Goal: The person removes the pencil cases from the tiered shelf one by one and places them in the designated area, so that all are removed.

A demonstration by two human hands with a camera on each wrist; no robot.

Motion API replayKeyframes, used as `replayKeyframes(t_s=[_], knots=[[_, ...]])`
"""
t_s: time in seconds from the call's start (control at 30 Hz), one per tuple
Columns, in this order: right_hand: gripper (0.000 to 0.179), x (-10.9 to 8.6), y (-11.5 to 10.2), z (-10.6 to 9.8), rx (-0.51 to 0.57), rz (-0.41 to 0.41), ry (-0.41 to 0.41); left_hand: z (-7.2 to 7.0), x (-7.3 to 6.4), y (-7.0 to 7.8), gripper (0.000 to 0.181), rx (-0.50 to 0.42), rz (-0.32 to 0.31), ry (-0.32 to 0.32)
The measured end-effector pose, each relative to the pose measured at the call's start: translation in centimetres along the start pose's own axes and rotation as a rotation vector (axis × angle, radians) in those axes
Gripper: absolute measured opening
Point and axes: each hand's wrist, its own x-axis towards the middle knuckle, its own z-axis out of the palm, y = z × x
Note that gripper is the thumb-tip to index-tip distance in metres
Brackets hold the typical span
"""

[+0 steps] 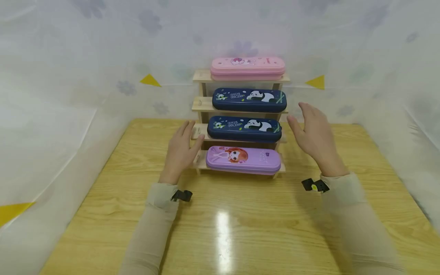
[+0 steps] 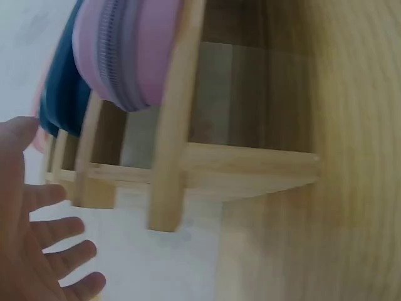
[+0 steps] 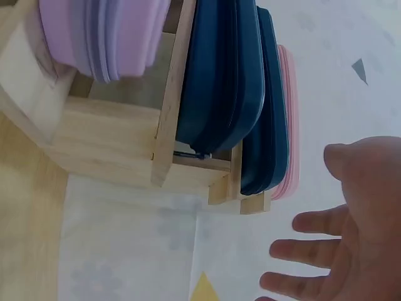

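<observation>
A stepped wooden rack (image 1: 203, 104) stands at the back of the table with a zipped pencil case on each tier. On top lies a pink case (image 1: 247, 68); below it are two dark blue panda cases, an upper one (image 1: 249, 100) and a lower one (image 1: 244, 129). The lowest tier bears a purple case (image 1: 243, 159) with a red-haired doll picture. My left hand (image 1: 181, 147), fingers spread, is beside the rack's left end, near the lower tiers. To the right of the rack my right hand (image 1: 314, 137) is raised with fingers extended and holds nothing.
The wood-grain table (image 1: 192, 229) spreads out in front of the rack. Behind it hangs a pale flowered sheet (image 1: 178, 38) with yellow triangles, one left (image 1: 150, 80) and one right (image 1: 316, 82). Black straps sit on both sleeve cuffs.
</observation>
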Motion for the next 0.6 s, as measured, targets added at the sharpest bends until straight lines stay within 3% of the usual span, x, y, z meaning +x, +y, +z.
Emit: replayKeyframes(t_s=[0.3,0.6], knots=[[0.062,2.4,0.4,-0.7,0.099,-0.088,0.092,2.0,0.3,-0.8,0.062,-0.213,-0.005,0.076],[0.062,5.8,0.4,-0.7,0.164,-0.13,0.085,3.2,0.8,0.0,0.053,-0.441,-0.137,0.161]])
